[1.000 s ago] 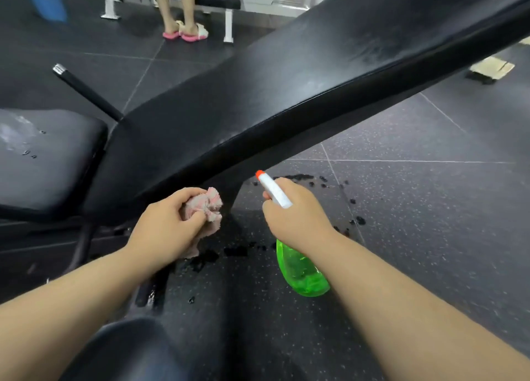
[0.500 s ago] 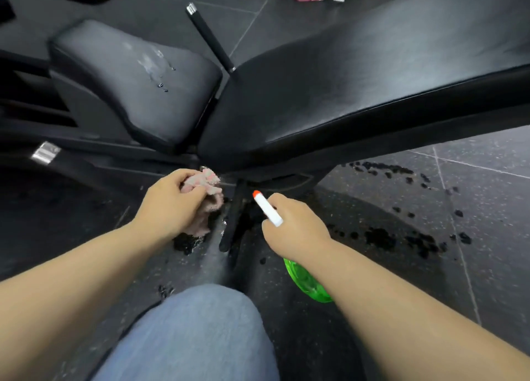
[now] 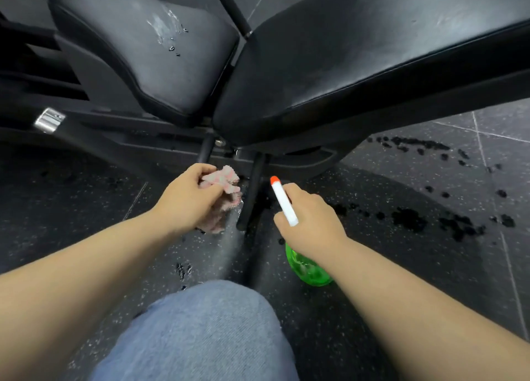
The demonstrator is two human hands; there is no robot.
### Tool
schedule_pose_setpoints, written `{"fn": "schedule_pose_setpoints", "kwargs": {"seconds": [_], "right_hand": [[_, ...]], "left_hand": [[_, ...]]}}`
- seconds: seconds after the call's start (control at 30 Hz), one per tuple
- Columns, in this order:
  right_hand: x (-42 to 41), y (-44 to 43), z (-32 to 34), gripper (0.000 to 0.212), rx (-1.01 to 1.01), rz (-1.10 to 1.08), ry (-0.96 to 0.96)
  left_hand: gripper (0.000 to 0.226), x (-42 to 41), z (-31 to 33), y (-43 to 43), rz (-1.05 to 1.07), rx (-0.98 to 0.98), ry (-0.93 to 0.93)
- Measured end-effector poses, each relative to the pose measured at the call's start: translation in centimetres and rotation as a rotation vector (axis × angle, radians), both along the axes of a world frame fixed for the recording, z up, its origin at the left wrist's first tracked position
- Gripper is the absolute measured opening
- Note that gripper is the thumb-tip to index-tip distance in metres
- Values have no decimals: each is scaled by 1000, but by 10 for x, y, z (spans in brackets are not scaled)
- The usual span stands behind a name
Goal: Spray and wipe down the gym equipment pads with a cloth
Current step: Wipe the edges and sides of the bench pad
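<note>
My left hand [image 3: 189, 198] grips the crumpled pink cloth [image 3: 222, 192]; my right hand [image 3: 308, 223] grips the green plastic spray bottle [image 3: 308, 268] below the black padded seat [image 3: 149, 50].

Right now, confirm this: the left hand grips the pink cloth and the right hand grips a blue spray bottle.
One thing is wrong: the spray bottle is green, not blue, as the head view shows. The left hand does grip the pink cloth, and the right hand grips the bottle.
</note>
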State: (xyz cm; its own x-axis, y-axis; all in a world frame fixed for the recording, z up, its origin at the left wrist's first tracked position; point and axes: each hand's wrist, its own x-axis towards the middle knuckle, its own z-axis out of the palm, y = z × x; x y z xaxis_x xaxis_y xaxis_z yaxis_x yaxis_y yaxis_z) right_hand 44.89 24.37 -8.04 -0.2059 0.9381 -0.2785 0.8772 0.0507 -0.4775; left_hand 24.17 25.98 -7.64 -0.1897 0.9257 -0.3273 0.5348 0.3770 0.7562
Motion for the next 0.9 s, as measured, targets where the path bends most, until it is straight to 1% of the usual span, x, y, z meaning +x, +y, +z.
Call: {"fn": "schedule_pose_setpoints", "kwargs": {"seconds": [0.07,0.17,0.23,0.3,0.37,0.43,0.5,0.53,0.57,0.6,0.63,0.67,0.7,0.73,0.77,0.8,0.83,0.87,0.9], "right_hand": [[26,-14,-21,36,29,-59,-25],[64,-46,-58,57,-53,-231,21],[81,-72,-80,59,-110,-321,54],[90,-96,-97,59,-152,-372,76],[94,-113,-107,62,-186,-412,109],[104,-126,-109,71,-219,-429,144],[116,-135,-105,79,-245,-366,114],[125,-138,-101,77,-260,-328,66],[133,-139,-94,68,-269,-304,7],[146,-138,-79,55,-251,-334,-29],[155,-132,-63,43,-230,-405,4],[166,-125,-42,34,-211,-561,148],[177,-116,-13,27,-235,-762,416],[189,-105,18,24,-303,-936,777],[200,-96,47,30,-320,-1009,1106],[217,-91,79,35,-265,-1009,1345],[231,-86,103,38,-182,-978,1472],[245,-84,128,39,-75,-948,1537],[259,-84,152,37,43,-926,1559]], "left_hand": [[23,16,-5,7,-121,-62,49],[9,49,-13,12,-299,-139,66],[7,73,-16,14,-427,-161,104],[6,94,-19,17,-505,-171,114],[6,111,-21,21,-572,-172,92],[10,136,-17,22,-645,-166,10],[15,156,-9,20,-692,-150,-71],[17,168,-3,18,-719,-147,-103],[18,178,3,15,-743,-146,-135],[19,196,15,13,-785,-143,-165],[20,209,24,12,-814,-130,-191],[21,224,36,10,-835,-98,-223],[21,242,50,9,-849,-63,-266],[22,260,66,6,-850,-25,-312],[23,275,79,4,-834,13,-355],[24,296,97,2,-825,49,-410],[25,313,113,-1,-811,71,-470],[25,332,133,-4,-817,98,-529],[26,351,154,-8,-842,131,-577]]}}
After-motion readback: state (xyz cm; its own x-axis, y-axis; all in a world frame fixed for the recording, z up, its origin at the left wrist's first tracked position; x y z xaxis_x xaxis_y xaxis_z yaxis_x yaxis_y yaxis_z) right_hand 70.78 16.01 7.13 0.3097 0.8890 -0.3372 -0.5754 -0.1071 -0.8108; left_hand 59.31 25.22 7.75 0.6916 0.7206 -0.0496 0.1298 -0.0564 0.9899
